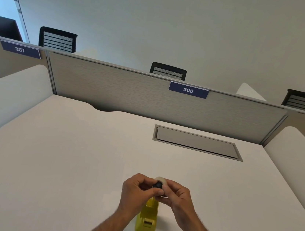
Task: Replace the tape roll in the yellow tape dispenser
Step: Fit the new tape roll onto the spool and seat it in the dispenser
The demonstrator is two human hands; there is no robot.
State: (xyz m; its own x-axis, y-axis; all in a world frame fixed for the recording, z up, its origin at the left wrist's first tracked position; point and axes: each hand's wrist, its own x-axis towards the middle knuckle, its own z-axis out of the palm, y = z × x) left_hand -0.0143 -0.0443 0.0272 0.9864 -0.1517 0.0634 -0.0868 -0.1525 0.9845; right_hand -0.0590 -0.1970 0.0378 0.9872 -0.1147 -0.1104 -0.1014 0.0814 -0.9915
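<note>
The yellow tape dispenser (147, 220) stands on the white desk (65, 162) near its front edge, its cutter end towards me. Just above its far end both hands meet around a pale tape roll (159, 178) with a black core hub (157, 185) in its centre. My left hand (136, 190) pinches the black hub from the left. My right hand (176, 196) grips the roll from the right. The fingers hide most of the roll, and the dispenser's far end lies behind the hands.
A grey cable hatch (198, 143) is set flush into the desk at the back right. A grey partition (131, 91) labelled 306 closes the far side, and white side panels (297, 152) flank the desk. Black chairs (168, 71) stand beyond the partition.
</note>
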